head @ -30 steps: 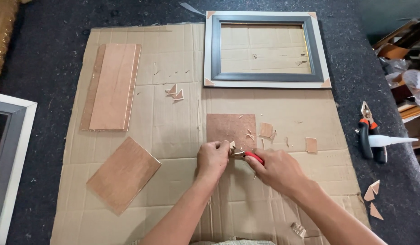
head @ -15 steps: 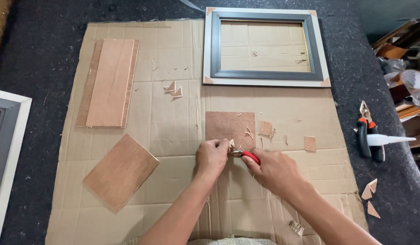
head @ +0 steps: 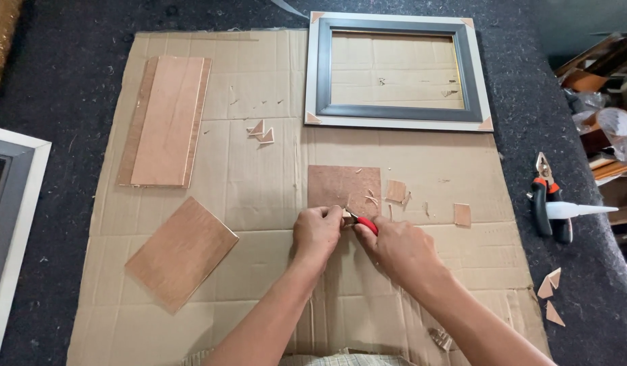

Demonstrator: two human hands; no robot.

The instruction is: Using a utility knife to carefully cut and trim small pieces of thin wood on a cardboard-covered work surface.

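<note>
Gripping a red-handled cutter (head: 366,224), both hands meet at the brown board's (head: 343,188) lower edge.

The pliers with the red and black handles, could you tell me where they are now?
In the head view, the pliers lie on the dark mat at the right, beyond the cardboard sheet, under a white glue nozzle.

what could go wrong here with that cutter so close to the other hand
1. The left hand pinches the edge of the brown board right beside the red-handled cutter in the right hand; a slip might nick the fingers.
2. The board is held only at one edge, so it could shift mid-cut.
3. Small offcuts lie beside the work and could get under the board.
</note>
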